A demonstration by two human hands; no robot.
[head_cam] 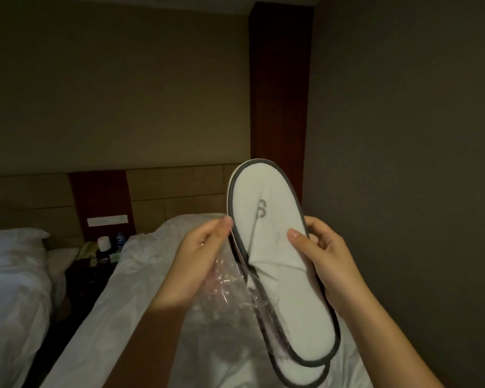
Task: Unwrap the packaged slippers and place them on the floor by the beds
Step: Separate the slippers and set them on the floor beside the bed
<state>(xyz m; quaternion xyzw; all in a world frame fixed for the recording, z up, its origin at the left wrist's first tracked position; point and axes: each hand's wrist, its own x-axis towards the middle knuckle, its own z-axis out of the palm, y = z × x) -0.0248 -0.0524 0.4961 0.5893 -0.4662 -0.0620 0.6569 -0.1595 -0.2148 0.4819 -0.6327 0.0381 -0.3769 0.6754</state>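
White slippers (280,264), gripped upright by both hands, toes up; left hand (196,264) also pinches wrapper (227,292).

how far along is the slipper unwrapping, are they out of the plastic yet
Done: the white slippers look almost free of the clear plastic wrap, which hangs crumpled at their left side. In hand: the right hand has a grip on the stacked pair, while the left hand holds the wrap beside them. Left: separate wrap and slippers fully, then set them on the floor by the beds; no slippers are down there yet.
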